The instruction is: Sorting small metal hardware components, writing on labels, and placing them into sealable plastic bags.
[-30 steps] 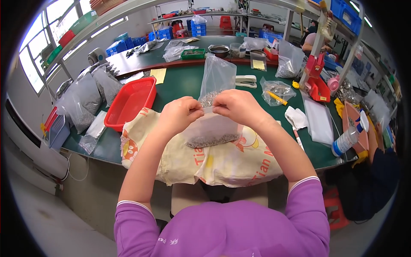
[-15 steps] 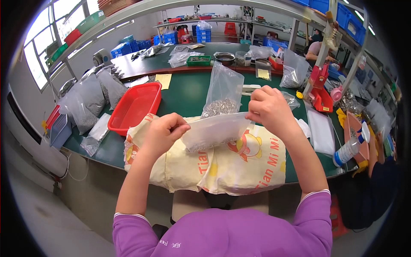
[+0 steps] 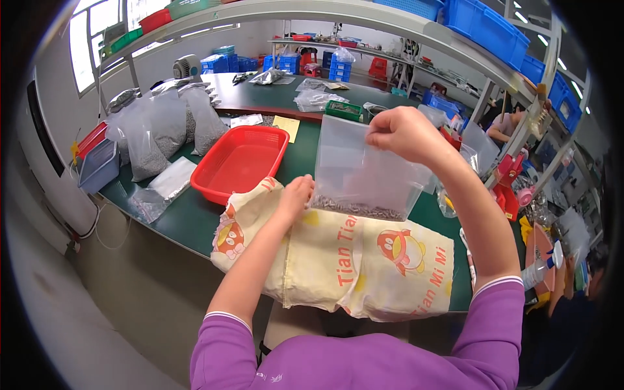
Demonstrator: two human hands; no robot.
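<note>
My right hand (image 3: 404, 135) pinches the top edge of a clear plastic bag (image 3: 361, 172) and holds it upright above the table. A thin layer of small dark parts lies along the bag's bottom. My left hand (image 3: 297, 195) rests at the bag's lower left corner, touching it, on top of a cream cloth sack (image 3: 338, 260) with red cartoon prints that is spread over the green table's (image 3: 188, 218) front edge.
A red plastic basket (image 3: 238, 162) stands left of the sack. Several filled clear bags (image 3: 162, 127) lean at the far left, with a flat one (image 3: 166, 188) lying near the edge. Blue bins line the shelves behind. Red tools and a spray bottle (image 3: 539, 270) crowd the right.
The bag went from being held flat between both hands to hanging upright from my right hand, which rose. My left hand dropped to the bag's lower corner.
</note>
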